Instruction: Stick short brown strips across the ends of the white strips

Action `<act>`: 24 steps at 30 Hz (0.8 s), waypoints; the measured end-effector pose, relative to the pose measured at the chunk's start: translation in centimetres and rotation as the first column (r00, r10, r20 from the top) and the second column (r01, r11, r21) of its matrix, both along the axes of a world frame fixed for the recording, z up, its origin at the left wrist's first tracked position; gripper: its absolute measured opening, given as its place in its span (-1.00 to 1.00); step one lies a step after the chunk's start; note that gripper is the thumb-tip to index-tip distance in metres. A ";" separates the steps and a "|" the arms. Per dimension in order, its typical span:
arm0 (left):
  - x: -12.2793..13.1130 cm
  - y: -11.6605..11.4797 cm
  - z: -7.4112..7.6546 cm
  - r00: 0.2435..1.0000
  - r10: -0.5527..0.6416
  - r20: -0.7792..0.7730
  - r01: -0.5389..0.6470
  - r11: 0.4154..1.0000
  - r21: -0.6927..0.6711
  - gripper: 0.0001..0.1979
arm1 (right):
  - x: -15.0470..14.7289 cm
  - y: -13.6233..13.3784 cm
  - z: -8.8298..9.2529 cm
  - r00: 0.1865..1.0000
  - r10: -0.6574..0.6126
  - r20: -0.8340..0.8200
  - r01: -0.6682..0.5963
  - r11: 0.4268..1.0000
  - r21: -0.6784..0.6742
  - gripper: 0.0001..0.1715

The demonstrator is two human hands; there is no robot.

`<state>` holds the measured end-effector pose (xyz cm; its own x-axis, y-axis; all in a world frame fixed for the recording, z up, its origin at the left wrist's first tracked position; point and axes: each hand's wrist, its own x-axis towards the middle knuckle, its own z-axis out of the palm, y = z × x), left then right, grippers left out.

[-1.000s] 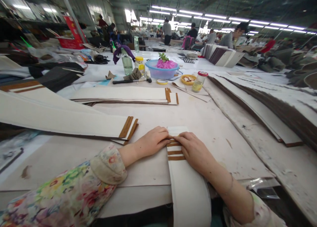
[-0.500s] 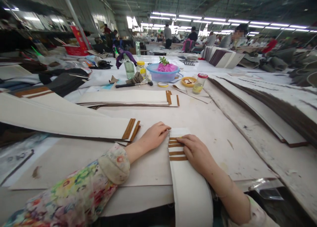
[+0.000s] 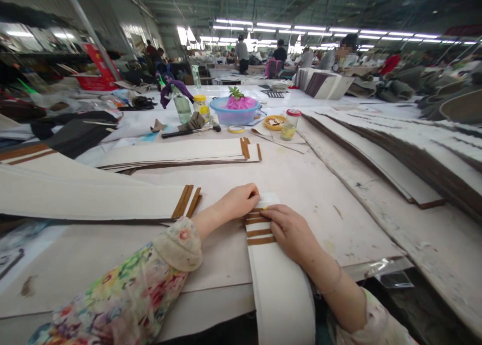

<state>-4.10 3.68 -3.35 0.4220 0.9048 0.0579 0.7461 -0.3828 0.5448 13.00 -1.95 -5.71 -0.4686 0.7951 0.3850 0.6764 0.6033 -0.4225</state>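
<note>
A long cream panel with several brown bands across its far end runs from the near table edge toward the middle. My left hand is at the panel's far left edge, its fingers curled into a pinch. Whatever is between those fingertips is too small to make out. Across the bands from the right lies my right hand, fingers stretched out and their tips on the panel's surface. A small yellow spot shows by its fingertips. The underside of that hand and its thumb are partly hidden.
To the left lie more banded cream panels, with another stack behind. A brush, a blue basin, a red-lidded jar and a yellow lid stand farther back. Layered sheets are stacked at right. People work in the background.
The whole view has shifted, so the table things appear farther left. My left hand's fingers have curled in more at the panel's edge. My right hand stays on the bands.
</note>
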 end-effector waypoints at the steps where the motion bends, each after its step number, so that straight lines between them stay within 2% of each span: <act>1: 0.2 0.2 0.2 1.000 0.003 0.001 -0.003 1.000 -0.027 -0.81 | 0.0 0.0 0.0 1.000 -0.002 0.000 0.002 1.000 0.002 -0.62; 6: 1.7 1.3 1.0 0.998 -0.067 0.020 0.070 0.985 -0.158 -0.71 | 0.0 0.0 0.1 1.000 0.009 -0.008 -0.009 1.000 0.003 -0.61; 11: 3.3 2.0 0.8 0.980 -0.190 0.051 0.197 0.953 -0.229 -0.54 | -0.1 -0.2 0.5 1.000 0.022 0.011 -0.022 1.000 -0.004 -0.60; 14: 3.5 2.3 0.5 0.976 -0.217 0.014 0.216 0.957 -0.193 -0.54 | -0.1 -0.3 0.7 0.999 0.015 0.029 -0.015 1.000 0.004 -0.60; 18: 3.4 2.1 0.4 0.976 -0.215 -0.035 0.209 0.969 -0.131 -0.67 | -0.1 -0.4 0.9 0.996 -0.032 0.088 0.029 0.999 0.040 -0.65; 24: 3.4 1.0 0.5 0.969 -0.235 -0.073 0.236 0.972 0.010 -0.76 | -0.1 -0.7 0.9 0.945 -0.235 0.226 0.219 0.971 0.092 -0.73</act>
